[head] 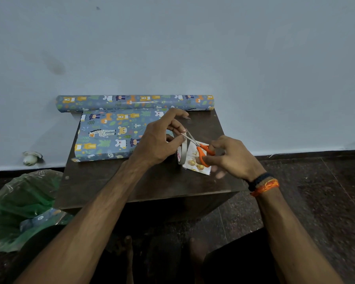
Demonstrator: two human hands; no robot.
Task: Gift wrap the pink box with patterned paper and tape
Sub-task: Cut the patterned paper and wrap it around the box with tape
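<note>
A: Head view first. Where is the box?

B: Left of centre on the small dark brown wooden table [103, 181] lies a box covered in blue animal-print wrapping paper [109, 136]. No pink shows; the paper covers every side I can see. Behind it, against the pale wall at the table's far edge, lies the long roll of the same blue patterned paper [131, 102], touching or nearly touching the box's far end.

A: And the hands?

B: Both meet just right of centre. The left hand [158, 142] pinches a strip of clear tape between thumb and fingertips, and the grey roll of adhesive tape [181, 152] hangs just under that hand. The right hand [232, 157] grips the orange-handled scissors [201, 149], fingers curled through the loops; the metal blades stand apart and point up-left toward the left fingertips, at the strip.

A: Anything beneath them?

B: A small white printed card with golden round shapes [197, 162] lies on the table under the scissors. The right wrist wears a dark band and an orange thread bracelet [264, 186].

A: Off the table?

B: At lower left, a green plastic bag [23, 210] sits on the dark floor with a scrap of the blue paper inside. A small white fitting [31, 157] sits low on the wall at the left.
</note>
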